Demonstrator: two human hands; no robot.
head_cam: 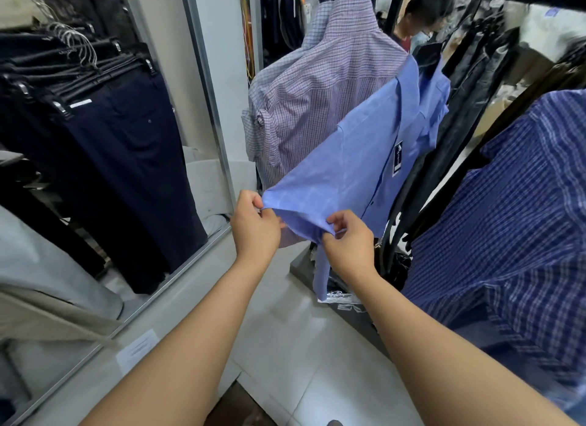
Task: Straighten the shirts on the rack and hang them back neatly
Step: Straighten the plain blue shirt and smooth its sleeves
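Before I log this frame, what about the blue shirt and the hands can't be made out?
Head view:
- Hanger of the light blue shirt: hidden behind its collar.
- Label on that shirt: print too small to read.
- Fingers of left hand and right hand: tips buried in the pinched hem.
- Dark striped shirt: blurred, cut by the right edge.

Both hands are pinching the lower edge of a light blue shirt [358,146], pulling the cloth out taut. The left hand [253,226] is gripping the hem's corner, and the right hand [348,241] is holding the hem just beside it. Beyond the hands, a pink checked shirt [317,86] is hanging behind the blue one (touching it). To the right of the right hand a dark blue striped shirt [513,222] is hanging. Left of the left hand, navy trousers [126,159] are hanging on clip hangers. White floor tiles [285,346] are lying below the forearms.
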